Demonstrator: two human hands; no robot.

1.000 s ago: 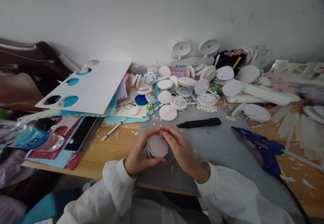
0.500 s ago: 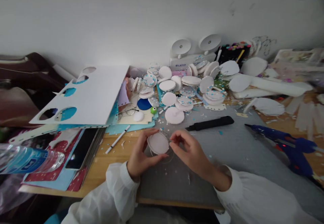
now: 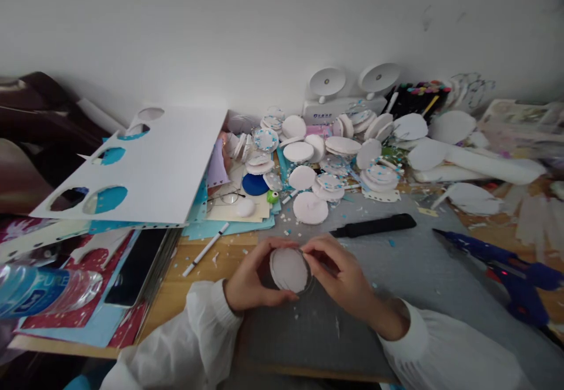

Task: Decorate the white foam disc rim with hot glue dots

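We see our two bare hands, the left hand (image 3: pixel 251 281) and the right hand (image 3: pixel 341 275), with no gloves, rings or watch showing. Both arms wear loose white sleeves of thin, creased fabric. Each sleeve gathers at the wrist into a puffed cuff: the left sleeve (image 3: pixel 198 331) at seven o'clock, the right sleeve (image 3: pixel 445 352) at five o'clock.
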